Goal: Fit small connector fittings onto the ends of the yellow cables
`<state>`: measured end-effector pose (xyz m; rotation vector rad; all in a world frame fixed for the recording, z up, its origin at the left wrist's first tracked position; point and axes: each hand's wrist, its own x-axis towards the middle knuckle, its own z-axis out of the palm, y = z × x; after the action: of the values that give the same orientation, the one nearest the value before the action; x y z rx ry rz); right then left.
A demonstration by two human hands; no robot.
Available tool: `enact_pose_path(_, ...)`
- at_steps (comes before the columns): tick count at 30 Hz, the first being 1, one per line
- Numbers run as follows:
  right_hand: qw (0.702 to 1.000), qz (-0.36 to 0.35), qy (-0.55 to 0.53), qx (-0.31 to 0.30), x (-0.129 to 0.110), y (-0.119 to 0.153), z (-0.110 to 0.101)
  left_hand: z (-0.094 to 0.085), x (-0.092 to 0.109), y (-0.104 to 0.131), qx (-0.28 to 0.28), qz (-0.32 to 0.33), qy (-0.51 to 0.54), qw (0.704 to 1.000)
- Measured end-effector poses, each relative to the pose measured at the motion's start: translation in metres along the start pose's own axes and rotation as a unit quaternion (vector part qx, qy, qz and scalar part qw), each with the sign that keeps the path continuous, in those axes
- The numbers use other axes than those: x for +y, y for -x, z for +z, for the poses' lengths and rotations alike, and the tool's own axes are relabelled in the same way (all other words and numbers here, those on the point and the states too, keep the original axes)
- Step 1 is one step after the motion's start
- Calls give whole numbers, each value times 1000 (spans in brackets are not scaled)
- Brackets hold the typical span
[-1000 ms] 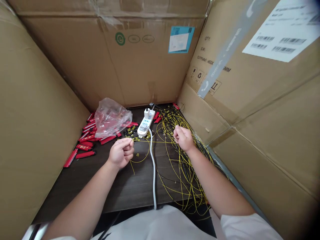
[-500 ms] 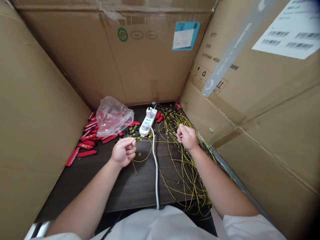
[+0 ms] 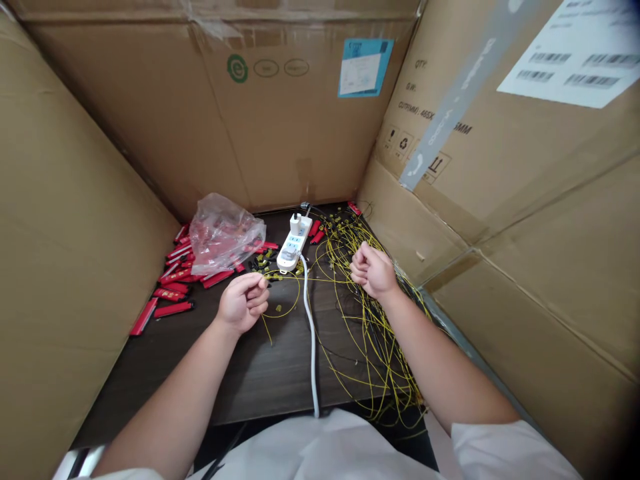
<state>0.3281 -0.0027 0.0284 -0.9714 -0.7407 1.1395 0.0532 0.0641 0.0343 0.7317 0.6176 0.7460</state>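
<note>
A thin yellow wire (image 3: 325,280) runs nearly straight between my two closed hands, above the dark tabletop. My left hand (image 3: 243,303) pinches it between thumb and forefinger, and a loop and a short tail of yellow wire hang below those fingers. On the other side, my right hand (image 3: 374,270) is closed around the wire; its fingers hide the exact point of grip. Beneath and beside the right hand spreads a tangled heap of yellow wires (image 3: 373,333). Small yellow and black pieces (image 3: 263,263) lie just beyond my left hand.
A white power strip (image 3: 294,247) stands between the hands, its grey cord (image 3: 312,353) running toward me. Left lie several red parts (image 3: 173,309) and a clear plastic bag (image 3: 225,230). Tall cardboard walls (image 3: 300,147) enclose the dark table (image 3: 255,383) on three sides.
The view has shifted slightly. Both hands stay closed on the wire in almost the same places, with my right hand turned a little.
</note>
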Motion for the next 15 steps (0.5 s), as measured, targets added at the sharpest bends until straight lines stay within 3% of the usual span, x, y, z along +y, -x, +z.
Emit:
enact_pose_path(11, 994, 27, -92, -46, -8, 3, -3, 3, -3, 1, -15, -15, -27, 999)
enact_pose_path(15, 991, 22, -119, -61, -10, 5, -3, 4, -7, -2, 26, 3, -77, 997)
